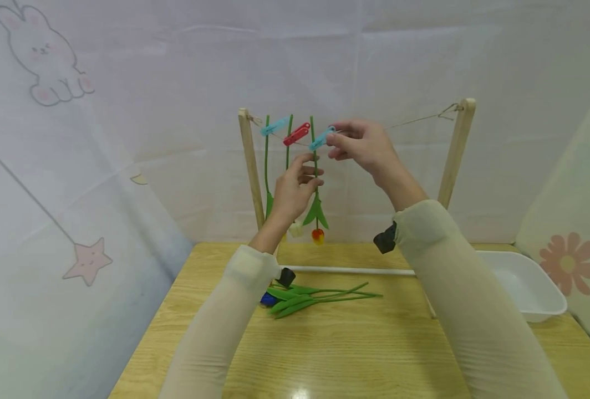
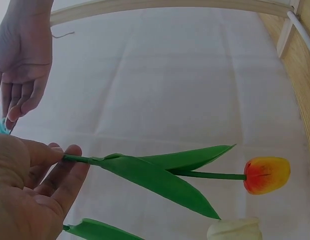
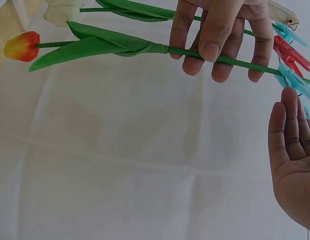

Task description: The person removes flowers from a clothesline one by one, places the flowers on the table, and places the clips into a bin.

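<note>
Hands (image 1: pixel 294 193) (image 1: pixel 367 145) pinch a tulip (image 1: pixel 317 213) and blue peg (image 1: pixel 320 139) left of a white basin (image 1: pixel 544 309).

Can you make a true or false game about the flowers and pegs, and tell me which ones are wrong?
1. The red peg sits between two blue pegs. True.
2. The blue flower hangs upside down. False: the blue flower lies on the table.
3. The left grip holds the red-yellow flower by its stem. True.
4. The red-yellow flower's bloom points up. False: its bloom points down.
5. The white box is on the right. True.
</note>
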A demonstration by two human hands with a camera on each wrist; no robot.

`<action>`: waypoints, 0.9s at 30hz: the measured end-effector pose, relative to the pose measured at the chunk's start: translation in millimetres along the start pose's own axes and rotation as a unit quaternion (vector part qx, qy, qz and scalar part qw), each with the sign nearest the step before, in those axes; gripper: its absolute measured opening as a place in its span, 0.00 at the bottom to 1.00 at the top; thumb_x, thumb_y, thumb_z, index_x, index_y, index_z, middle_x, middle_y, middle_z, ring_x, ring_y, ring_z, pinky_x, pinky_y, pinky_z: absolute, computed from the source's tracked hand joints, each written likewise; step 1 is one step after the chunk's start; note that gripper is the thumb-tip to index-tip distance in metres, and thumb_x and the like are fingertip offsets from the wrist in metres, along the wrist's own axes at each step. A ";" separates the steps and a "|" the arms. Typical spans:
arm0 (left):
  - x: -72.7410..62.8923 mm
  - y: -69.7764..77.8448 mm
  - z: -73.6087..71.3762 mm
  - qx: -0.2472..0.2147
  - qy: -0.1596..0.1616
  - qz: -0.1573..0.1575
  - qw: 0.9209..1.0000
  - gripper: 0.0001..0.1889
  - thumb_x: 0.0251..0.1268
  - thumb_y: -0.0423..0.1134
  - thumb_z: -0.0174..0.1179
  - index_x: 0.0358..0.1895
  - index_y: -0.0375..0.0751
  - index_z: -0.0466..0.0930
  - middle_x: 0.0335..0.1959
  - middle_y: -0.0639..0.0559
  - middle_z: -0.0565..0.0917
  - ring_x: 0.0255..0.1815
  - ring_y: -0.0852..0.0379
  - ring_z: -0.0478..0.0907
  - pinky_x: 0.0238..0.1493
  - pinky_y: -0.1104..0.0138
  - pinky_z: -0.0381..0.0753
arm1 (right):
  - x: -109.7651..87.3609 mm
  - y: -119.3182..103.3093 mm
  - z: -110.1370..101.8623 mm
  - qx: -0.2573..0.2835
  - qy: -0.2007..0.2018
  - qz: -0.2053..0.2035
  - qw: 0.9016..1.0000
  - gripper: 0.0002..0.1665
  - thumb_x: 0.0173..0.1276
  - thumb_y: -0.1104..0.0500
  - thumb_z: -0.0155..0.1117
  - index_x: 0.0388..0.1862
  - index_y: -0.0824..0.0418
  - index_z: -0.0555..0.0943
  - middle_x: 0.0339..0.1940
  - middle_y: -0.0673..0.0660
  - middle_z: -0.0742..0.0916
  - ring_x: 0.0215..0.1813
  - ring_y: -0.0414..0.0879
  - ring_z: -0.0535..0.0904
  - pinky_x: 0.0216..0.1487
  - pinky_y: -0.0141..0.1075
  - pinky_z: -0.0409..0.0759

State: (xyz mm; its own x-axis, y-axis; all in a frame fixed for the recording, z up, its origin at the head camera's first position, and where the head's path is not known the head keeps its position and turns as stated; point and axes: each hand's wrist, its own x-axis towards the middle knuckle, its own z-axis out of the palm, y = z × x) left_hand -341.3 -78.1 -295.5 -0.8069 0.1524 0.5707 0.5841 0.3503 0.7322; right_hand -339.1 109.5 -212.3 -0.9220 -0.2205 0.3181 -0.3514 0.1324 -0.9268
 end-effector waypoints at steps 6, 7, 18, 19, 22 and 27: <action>0.0 1.4 -0.7 -0.005 -0.003 -0.004 1.000 0.22 0.69 0.25 0.62 0.64 0.42 0.73 0.46 0.42 0.88 0.43 0.49 0.88 0.48 0.65 0.87 | -1.6 0.1 0.1 0.005 0.030 0.003 1.000 0.25 0.70 0.51 0.70 0.61 0.60 0.84 0.48 0.58 0.89 0.43 0.49 0.87 0.60 0.42 0.82; -0.3 1.7 -0.7 -0.006 -0.004 -0.003 1.000 0.22 0.69 0.25 0.62 0.64 0.42 0.73 0.46 0.42 0.88 0.43 0.49 0.88 0.48 0.65 0.87 | -2.3 0.4 -0.3 0.006 0.036 0.001 0.999 0.24 0.69 0.50 0.71 0.60 0.59 0.85 0.48 0.57 0.89 0.42 0.48 0.87 0.59 0.41 0.83; -4.7 -1.0 -2.0 -0.011 0.000 0.001 1.000 0.22 0.69 0.25 0.62 0.64 0.39 0.74 0.45 0.41 0.88 0.41 0.49 0.88 0.46 0.66 0.87 | -6.3 3.1 -5.7 0.140 0.111 -0.055 0.982 0.18 0.65 0.56 0.74 0.51 0.64 0.89 0.35 0.52 0.92 0.30 0.43 0.88 0.44 0.33 0.87; -5.2 -1.4 -2.4 -0.011 0.000 0.002 1.000 0.22 0.69 0.25 0.62 0.64 0.38 0.74 0.45 0.41 0.88 0.41 0.49 0.88 0.46 0.66 0.87 | -7.2 3.3 -6.8 0.150 0.110 -0.057 0.981 0.18 0.65 0.57 0.74 0.51 0.64 0.89 0.36 0.52 0.92 0.29 0.43 0.88 0.44 0.33 0.87; -6.5 -2.2 -3.6 -0.010 -0.002 -0.003 1.000 0.23 0.69 0.25 0.62 0.65 0.37 0.73 0.45 0.42 0.88 0.41 0.49 0.87 0.46 0.66 0.87 | -10.0 4.4 -10.1 0.179 0.103 -0.067 0.976 0.17 0.65 0.58 0.74 0.50 0.64 0.89 0.35 0.54 0.91 0.29 0.44 0.88 0.44 0.34 0.87; -10.7 -2.7 -5.7 -0.008 -0.006 0.001 1.000 0.23 0.68 0.23 0.61 0.65 0.38 0.73 0.46 0.42 0.88 0.41 0.48 0.87 0.46 0.65 0.87 | -14.9 4.6 -15.1 0.220 0.090 -0.086 0.968 0.20 0.65 0.60 0.74 0.54 0.68 0.86 0.34 0.55 0.91 0.29 0.45 0.87 0.43 0.35 0.88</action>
State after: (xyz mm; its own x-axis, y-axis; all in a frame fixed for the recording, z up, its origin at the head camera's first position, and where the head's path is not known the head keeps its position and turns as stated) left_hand -333.8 -85.9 -301.5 -0.8064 0.1652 0.5679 0.5874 0.3352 0.7366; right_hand -329.4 128.0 -218.2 -0.8836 -0.0252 0.4676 -0.4353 -0.3237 -0.8401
